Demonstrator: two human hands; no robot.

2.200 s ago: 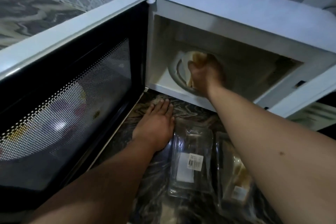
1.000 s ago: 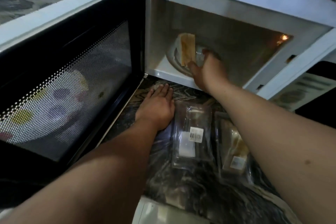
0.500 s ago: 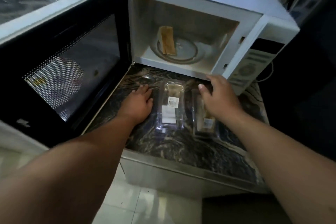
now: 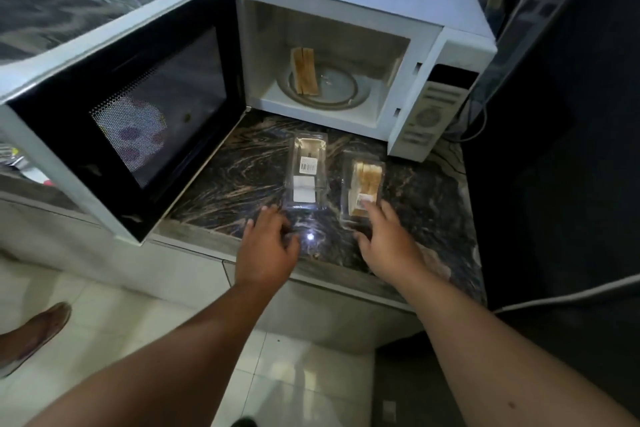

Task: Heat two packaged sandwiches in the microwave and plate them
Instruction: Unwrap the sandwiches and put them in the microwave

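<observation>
Standing open, the microwave [image 4: 353, 55] at the back of the bench [image 4: 228, 180] has its door [image 4: 138, 107] swung out to its left. One unwrapped sandwich [image 4: 305, 71] sits upright on the left part of the glass plate [image 4: 337, 85] inside. In front of the microwave: an empty clear pack [image 4: 306, 173], and just to its right a second pack [image 4: 363, 185], sandwich inside. Left hand [image 4: 266, 246] hovers at the bench's front edge, near the empty pack's near end; grip relaxed, fingers loosely spread, holding nothing. Right hand [image 4: 388, 239]: fingers straight, tips touching the near end of the full pack, nothing gripped. A foot [image 4: 33, 333] is on the floor, below the door.
</observation>
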